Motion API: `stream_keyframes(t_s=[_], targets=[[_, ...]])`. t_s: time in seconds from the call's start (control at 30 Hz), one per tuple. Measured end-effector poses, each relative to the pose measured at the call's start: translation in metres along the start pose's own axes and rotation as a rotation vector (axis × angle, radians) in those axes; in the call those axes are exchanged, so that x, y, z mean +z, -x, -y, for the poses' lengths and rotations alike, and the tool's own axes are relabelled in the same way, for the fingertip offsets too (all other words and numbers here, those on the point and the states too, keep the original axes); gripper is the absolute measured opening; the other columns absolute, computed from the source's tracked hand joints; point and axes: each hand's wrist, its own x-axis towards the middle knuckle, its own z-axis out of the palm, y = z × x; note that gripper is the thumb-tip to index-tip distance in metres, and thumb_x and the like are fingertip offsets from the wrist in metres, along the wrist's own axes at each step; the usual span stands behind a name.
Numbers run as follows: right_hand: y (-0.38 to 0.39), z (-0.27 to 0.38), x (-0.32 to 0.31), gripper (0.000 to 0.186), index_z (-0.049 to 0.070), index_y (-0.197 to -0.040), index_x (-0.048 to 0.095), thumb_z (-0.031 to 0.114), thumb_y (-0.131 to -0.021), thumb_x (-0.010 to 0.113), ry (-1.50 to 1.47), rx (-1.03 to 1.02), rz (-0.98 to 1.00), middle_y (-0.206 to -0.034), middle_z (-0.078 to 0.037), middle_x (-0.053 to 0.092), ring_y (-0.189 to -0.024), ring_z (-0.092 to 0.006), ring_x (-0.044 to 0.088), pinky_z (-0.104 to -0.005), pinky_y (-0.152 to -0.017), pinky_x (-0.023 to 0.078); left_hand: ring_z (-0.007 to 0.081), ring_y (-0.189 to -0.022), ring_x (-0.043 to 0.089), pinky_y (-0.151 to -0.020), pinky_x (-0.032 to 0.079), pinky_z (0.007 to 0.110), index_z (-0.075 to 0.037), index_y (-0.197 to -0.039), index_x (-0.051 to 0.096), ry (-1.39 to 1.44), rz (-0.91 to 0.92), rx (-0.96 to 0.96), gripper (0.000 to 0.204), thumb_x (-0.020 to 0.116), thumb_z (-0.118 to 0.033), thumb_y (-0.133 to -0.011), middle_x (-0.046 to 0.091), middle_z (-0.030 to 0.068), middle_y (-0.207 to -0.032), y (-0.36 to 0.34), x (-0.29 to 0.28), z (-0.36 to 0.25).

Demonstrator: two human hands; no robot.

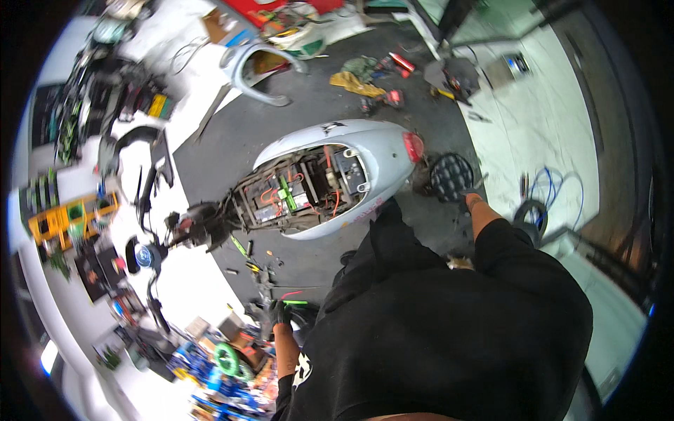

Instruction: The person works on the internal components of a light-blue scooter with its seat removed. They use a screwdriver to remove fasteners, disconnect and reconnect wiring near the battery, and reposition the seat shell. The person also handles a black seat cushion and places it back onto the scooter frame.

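A grey scooter point(382, 151) stands before me with its seat opening uncovered. Inside are a battery-like block point(281, 196) with a green strip and several orange cables. My right hand point(469, 198), in a dark glove, is beside a round black quilted stool point(450, 177) behind the scooter's red tail light point(413, 147). A thin greyish piece pokes out by its fingers, too small to name. My left hand point(279, 312), also dark-gloved, hangs low at the left, near a green stick-like thing point(295, 302). Its fingers are blurred, so its grip does not show.
Loose tools point(260, 274) lie on the dark mat left of me. A grey body panel point(246, 70), a yellow cloth point(356, 84) and a red-and-black power tool point(392, 99) lie beyond the scooter. Heaped packages point(232, 372) crowd the lower left; a blue hose point(554, 186) coils at the right.
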Motion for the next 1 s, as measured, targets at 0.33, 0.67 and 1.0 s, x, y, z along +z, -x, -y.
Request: stream_keyframes(t_s=[0.33,0.67,1.0], targets=[[0.028,0.173,-0.096,0.067,0.007,-0.123,0.067,0.063,-0.089,0.057,-0.271,-0.333,-0.663,-0.117,-0.02,0.069,-0.114,-0.0407,0.062,-0.0486,-0.095,0.049,0.0182,-0.077,0.062,-0.064,0.05,0.034,-0.01,-0.117,0.059,0.156,0.103,-0.175,0.029,0.066,-0.019,-0.09,0.067,0.0033,-0.102,0.018,-0.071,0.318],[0.191,0.25,0.108,0.056,0.006,-0.119,0.07,0.052,-0.087,0.062,0.386,-0.697,-0.521,-0.116,-0.02,0.069,-0.109,-0.0405,0.063,-0.0461,-0.092,0.05,0.0196,-0.075,0.063,-0.065,0.051,0.035,-0.012,-0.103,0.061,0.528,0.268,-0.118,0.019,0.064,-0.025,-0.089,0.067,0.0036,-0.1,-0.038,-0.133,0.462],[0.259,0.292,0.163,0.053,0.006,-0.112,0.074,0.049,-0.082,0.071,0.638,-0.673,-0.067,-0.096,-0.014,0.073,-0.085,-0.0274,0.069,-0.0403,-0.075,0.052,0.0216,-0.088,0.069,-0.073,0.051,0.039,-0.016,-0.105,0.064,0.687,0.059,-0.377,0.024,0.058,-0.038,-0.096,0.071,0.0031,-0.101,0.014,-0.144,0.535]])
